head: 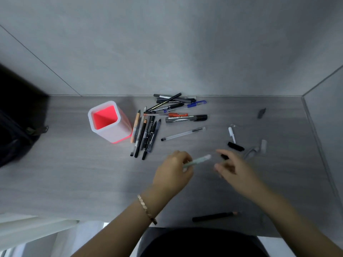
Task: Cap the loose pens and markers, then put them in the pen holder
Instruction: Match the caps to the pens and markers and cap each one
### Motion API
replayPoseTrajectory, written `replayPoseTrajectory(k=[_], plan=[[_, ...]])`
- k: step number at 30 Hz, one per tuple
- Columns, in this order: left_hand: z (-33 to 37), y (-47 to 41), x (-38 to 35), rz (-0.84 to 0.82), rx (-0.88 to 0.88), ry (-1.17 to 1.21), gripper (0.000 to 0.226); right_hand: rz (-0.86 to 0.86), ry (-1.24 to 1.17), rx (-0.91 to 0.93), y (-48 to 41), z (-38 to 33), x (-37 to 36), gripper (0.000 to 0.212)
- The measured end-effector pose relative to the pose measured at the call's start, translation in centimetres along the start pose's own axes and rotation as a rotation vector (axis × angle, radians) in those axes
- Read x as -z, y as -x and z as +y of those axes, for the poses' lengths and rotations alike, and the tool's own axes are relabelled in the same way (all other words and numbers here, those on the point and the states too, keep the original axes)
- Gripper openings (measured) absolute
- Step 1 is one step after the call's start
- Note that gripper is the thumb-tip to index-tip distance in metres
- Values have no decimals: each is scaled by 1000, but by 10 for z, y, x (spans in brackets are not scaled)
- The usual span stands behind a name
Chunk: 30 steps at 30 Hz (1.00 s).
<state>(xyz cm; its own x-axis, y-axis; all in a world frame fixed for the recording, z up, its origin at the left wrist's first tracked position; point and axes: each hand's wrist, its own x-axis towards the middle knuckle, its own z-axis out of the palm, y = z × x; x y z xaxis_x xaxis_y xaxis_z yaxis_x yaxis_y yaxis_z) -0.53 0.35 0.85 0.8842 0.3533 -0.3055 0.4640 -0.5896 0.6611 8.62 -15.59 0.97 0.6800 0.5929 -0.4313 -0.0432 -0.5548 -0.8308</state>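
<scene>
My left hand (173,171) is shut on a pale green pen (199,160) whose tip points right, low over the desk. My right hand (234,169) hovers just right of that tip, blurred, fingers spread, with a small dark cap (224,156) at its fingertips; whether it grips the cap I cannot tell. The white pen holder (118,134) with a red inside stands at the left. Beside it lies a pile of several pens and markers (148,132), and more lie behind, among them a red pen (174,114), a black marker (185,118) and a clear pen (183,134).
Loose caps lie at the right: a white cap (231,134), a black cap (235,146), clear caps (259,147) and a grey cap (261,113). A black pencil (213,216) rests near the desk's front edge. A dark bag (16,127) sits at the left. Walls close the desk's back and right.
</scene>
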Motion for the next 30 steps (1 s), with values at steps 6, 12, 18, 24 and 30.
replayPoseTrajectory(k=[6,12,18,24,30], plan=[[-45,-38,2,216,-25,-228,13,9,15,-85,0,13,-8,21],[-58,-65,29,346,66,-428,4,49,6,-87,10,16,7,23],[-56,-72,32,235,249,-478,20,57,8,-134,19,28,10,29],[-46,-63,38,314,274,-489,26,58,6,-149,25,33,13,20],[-6,-13,31,172,124,25,10,154,58,-195,25,45,35,12]])
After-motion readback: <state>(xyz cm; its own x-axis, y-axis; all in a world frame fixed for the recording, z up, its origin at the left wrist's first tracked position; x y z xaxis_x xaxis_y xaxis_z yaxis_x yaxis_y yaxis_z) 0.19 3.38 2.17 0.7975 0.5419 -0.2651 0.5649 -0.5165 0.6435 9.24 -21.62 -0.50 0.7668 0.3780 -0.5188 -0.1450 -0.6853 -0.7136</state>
